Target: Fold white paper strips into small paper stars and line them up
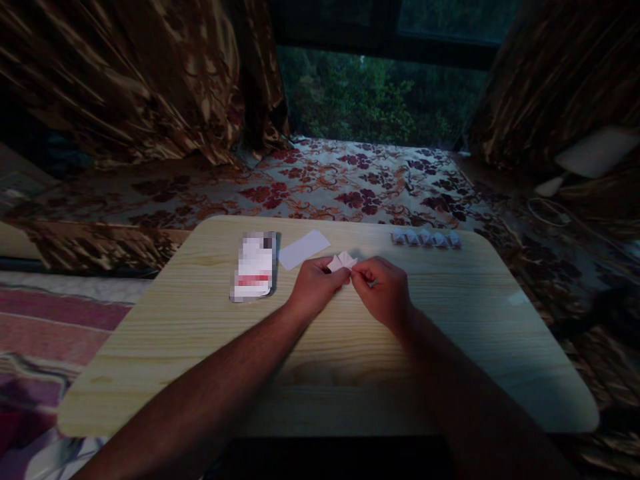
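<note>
A small piece of folded white paper [344, 260], with pointed flaps fanning upward, is held just above the middle of the table. My left hand [316, 285] grips its left and lower side, thumb in front. On its right lower corner, the fingertips of my right hand [384, 288] are pinched. Some of the fingers behind the paper are hidden. Beyond my left hand lies a flat sheet of white paper [305, 249]. Several small folded paper pieces [425, 239] stand in a row at the far right of the table.
A blurred-out white item with a red band [253, 267], perhaps a phone, lies left on the wooden table [165, 347]. Behind the table is a ledge with a flowered cloth [360, 180], below a window between curtains [190, 73]. A white lamp [595, 153] stands at right.
</note>
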Available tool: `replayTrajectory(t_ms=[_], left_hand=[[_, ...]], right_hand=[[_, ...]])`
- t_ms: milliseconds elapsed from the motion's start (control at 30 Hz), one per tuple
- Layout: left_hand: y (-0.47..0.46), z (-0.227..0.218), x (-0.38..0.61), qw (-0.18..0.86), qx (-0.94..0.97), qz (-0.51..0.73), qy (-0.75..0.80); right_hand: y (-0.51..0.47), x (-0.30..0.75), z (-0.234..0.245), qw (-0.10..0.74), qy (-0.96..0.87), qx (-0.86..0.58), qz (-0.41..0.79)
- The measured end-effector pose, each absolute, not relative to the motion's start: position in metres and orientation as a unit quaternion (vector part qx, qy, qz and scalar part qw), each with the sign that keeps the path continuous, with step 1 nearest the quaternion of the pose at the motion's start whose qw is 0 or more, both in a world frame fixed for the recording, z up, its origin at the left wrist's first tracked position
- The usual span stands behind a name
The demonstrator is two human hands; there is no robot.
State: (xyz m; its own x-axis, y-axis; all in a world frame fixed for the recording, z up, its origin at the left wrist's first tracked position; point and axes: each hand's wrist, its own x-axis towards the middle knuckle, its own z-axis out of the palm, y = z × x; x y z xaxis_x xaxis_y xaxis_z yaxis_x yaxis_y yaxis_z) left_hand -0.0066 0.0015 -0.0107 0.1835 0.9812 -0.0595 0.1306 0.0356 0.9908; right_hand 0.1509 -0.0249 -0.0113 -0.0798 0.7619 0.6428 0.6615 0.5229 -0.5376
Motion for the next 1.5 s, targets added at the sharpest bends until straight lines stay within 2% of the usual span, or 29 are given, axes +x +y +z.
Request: replayTrajectory(t_ms=[333, 733, 1233, 1400, 1500], left_hand=[[0.004, -0.021, -0.006, 0.584, 0.520, 0.465, 0.415], [0.006, -0.019, -0.006, 0.658, 0.475, 0.457, 0.364], [0.008, -0.019, -0.007, 0.644, 0.474, 0.447, 0.401], [0.008, -0.019, -0.006, 0.636, 0.469, 0.454, 0.413], [0.008, -0.018, -0.006, 0.617, 0.469, 0.466, 0.427]], right_hand=[[-0.024, 0.157, -0.013, 0.450, -0.783, -0.429, 0.008], [-0.024, 0.160, -0.009, 0.441, -0.797, -0.413, 0.008], [-0.025, 0.159, -0.007, 0.446, -0.799, -0.402, 0.023], [-0.027, 0.154, -0.008, 0.487, -0.766, -0.413, 0.079], [-0.026, 0.148, -0.009, 0.533, -0.675, -0.472, 0.194]])
